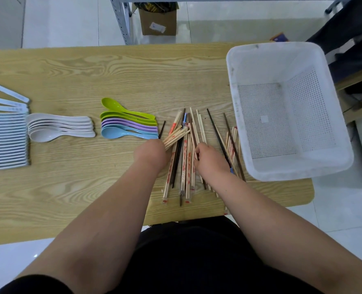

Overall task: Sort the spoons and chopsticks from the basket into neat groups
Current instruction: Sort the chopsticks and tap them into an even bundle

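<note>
A loose pile of chopsticks [187, 158], pale wooden, wrapped and dark ones, lies on the wooden table [70, 198] left of the white basket [286, 111], which holds nothing. My left hand [151, 153] is shut on a bundle of pale wooden chopsticks [176, 136] that fans out up and to the right. My right hand [209, 158] rests in the pile with its fingers pinched on a pale chopstick. Coloured spoons [127, 124], green, purple and blue, lie stacked just left of the pile. Beige spoons [59, 127] and a long row of white spoons [5, 134] lie further left.
A cardboard box [159, 20] and a metal shelf leg [120, 20] stand on the floor behind the table. The basket overhangs the table's right end. Boxes [360, 98] sit on the floor at the right.
</note>
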The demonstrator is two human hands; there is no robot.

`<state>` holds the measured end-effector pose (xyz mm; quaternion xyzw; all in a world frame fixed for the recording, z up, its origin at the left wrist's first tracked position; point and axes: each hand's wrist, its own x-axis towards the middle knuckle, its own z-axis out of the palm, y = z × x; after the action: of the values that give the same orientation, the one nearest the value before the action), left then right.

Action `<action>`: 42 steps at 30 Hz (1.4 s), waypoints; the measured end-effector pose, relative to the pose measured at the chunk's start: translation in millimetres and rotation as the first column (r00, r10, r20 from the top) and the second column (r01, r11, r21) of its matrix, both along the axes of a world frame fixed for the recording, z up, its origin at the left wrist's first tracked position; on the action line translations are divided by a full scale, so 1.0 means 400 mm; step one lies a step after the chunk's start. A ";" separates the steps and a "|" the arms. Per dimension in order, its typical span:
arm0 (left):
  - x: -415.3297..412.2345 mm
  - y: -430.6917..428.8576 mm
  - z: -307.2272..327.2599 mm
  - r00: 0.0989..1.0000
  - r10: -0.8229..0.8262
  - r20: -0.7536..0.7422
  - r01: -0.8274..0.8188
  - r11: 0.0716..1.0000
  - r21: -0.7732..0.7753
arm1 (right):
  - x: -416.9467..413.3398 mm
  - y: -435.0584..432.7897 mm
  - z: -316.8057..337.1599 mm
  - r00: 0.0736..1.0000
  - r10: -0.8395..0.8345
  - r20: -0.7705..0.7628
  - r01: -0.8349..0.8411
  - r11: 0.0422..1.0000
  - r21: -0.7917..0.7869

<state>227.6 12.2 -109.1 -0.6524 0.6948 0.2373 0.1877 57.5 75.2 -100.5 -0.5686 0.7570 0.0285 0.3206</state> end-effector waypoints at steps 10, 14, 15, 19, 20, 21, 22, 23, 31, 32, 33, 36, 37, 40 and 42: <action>0.016 0.023 -0.006 1.000 -0.018 0.015 0.018 1.000 -0.008 | 0.035 0.066 0.024 0.999 0.034 -0.037 -0.030 0.996 0.090; 0.026 0.042 -0.004 0.997 -0.070 0.029 0.072 0.995 -0.074 | 0.071 0.055 0.036 0.993 0.008 -0.119 0.013 0.984 0.176; 0.027 0.047 -0.004 0.997 -0.076 0.035 0.078 0.994 -0.074 | 0.079 0.047 0.036 0.991 -0.001 -0.137 0.026 0.983 0.182; 0.033 0.051 0.003 0.999 -0.043 0.024 0.043 0.999 -0.021 | 0.109 0.031 0.034 0.987 -0.056 -0.150 0.081 0.982 0.172; 0.035 0.050 0.005 0.999 -0.031 0.017 0.031 0.999 -0.010 | 0.112 0.032 0.031 0.989 -0.073 -0.132 0.095 0.982 0.165; 0.038 0.051 0.006 1.000 -0.026 0.014 0.026 1.000 -0.008 | 0.113 0.033 0.030 0.989 -0.093 -0.115 0.110 0.981 0.160; 0.039 0.054 0.007 1.000 -0.026 0.012 0.026 1.000 -0.009 | 0.113 0.034 0.027 0.988 -0.111 -0.105 0.127 0.979 0.160; 0.039 0.058 0.007 0.999 -0.031 0.009 0.031 0.999 -0.010 | 0.112 0.035 0.025 0.987 -0.125 -0.104 0.141 0.977 0.162; 0.046 0.066 0.015 0.994 0.043 -0.103 -0.040 0.999 0.031 | 0.104 0.043 0.017 0.962 -0.259 -0.082 0.268 0.952 0.146; 0.050 0.065 0.018 0.990 0.055 -0.127 -0.049 0.998 0.045 | 0.104 0.042 0.017 0.962 -0.257 -0.088 0.268 0.953 0.144; 0.053 0.067 0.022 0.985 0.074 -0.157 -0.065 0.996 0.061 | 0.102 0.042 0.017 0.962 -0.258 -0.094 0.269 0.953 0.142; 0.068 0.077 0.031 0.955 0.148 -0.257 -0.127 0.987 0.098 | 0.091 0.045 0.015 0.959 -0.268 -0.088 0.278 0.952 0.129; 0.075 0.081 0.034 0.939 0.181 -0.293 -0.153 0.982 0.115 | 0.084 0.047 0.011 0.959 -0.274 -0.076 0.282 0.952 0.124; 0.099 0.099 0.042 0.864 0.298 -0.405 -0.236 0.952 0.196 | 0.069 0.049 0.007 0.947 -0.321 -0.025 0.321 0.940 0.118; 0.113 0.117 0.046 0.801 0.372 -0.469 -0.281 0.925 0.255 | 0.068 0.048 0.012 0.942 -0.336 -0.005 0.334 0.935 0.116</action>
<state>272.8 58.9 -90.6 -0.6576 0.5730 0.4890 0.0096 84.7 94.5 -95.8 -0.4121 0.8375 0.0130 0.3586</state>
